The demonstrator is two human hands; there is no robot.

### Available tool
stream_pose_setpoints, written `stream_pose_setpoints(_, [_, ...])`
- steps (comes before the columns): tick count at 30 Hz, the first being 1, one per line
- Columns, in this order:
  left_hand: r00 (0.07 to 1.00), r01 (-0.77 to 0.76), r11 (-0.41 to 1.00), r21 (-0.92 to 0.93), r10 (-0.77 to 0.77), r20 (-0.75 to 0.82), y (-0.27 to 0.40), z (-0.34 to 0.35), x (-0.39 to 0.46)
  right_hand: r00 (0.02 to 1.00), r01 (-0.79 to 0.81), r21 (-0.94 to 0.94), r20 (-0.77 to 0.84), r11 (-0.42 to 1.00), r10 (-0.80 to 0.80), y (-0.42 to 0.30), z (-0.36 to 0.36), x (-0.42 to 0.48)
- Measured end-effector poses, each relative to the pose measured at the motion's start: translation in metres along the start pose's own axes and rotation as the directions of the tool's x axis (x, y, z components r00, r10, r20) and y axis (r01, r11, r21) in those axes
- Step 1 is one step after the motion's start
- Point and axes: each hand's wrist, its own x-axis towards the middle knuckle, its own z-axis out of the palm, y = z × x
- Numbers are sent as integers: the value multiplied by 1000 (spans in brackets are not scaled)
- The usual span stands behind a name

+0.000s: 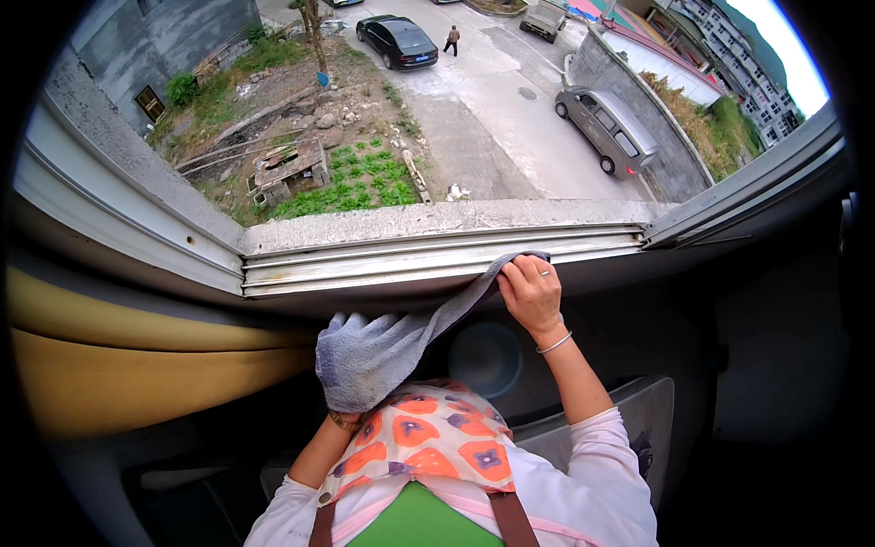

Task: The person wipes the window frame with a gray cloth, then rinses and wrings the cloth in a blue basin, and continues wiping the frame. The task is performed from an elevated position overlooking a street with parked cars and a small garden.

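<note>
A grey-blue terry cloth [383,355] stretches between my two hands below the window's bottom track. My left hand [352,369] is draped under one end of the cloth, so its fingers are hidden and their grip cannot be made out. The cloth's other end is pinched by my right hand [532,290], at the inner edge of the white metal window track [424,256]. A round translucent basin [485,359] stands lower down, between my arms.
Beyond the open window lies a rough concrete sill [444,217]. Yellow padded furniture [150,369] is at the left. A dark-edged panel [636,417] lies by my right elbow. Far below outside are a black car [396,42], a grey van [605,130] and a person [452,39].
</note>
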Motion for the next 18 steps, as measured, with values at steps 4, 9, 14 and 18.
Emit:
stream_pose_setpoints(4, [988,-65,998,2,64,144,26,28,15,994,-104,-104,-26,989,102,62,-23,-29])
stream_pose_setpoints(9, [962,-83,972,-219,136,238,62,54,43,972,-233,-190,-35,954,230,136,-41,-62])
stream_pose_setpoints(14, [947,-111,974,-195,163,277,92,81,64,933,-345,-315,-12,884,360,196,-62,-86])
stream_pose_setpoints(18, [920,-180,968,-176,229,319,106,90,79,900,-435,-207,-64,876,432,213,-57,-100])
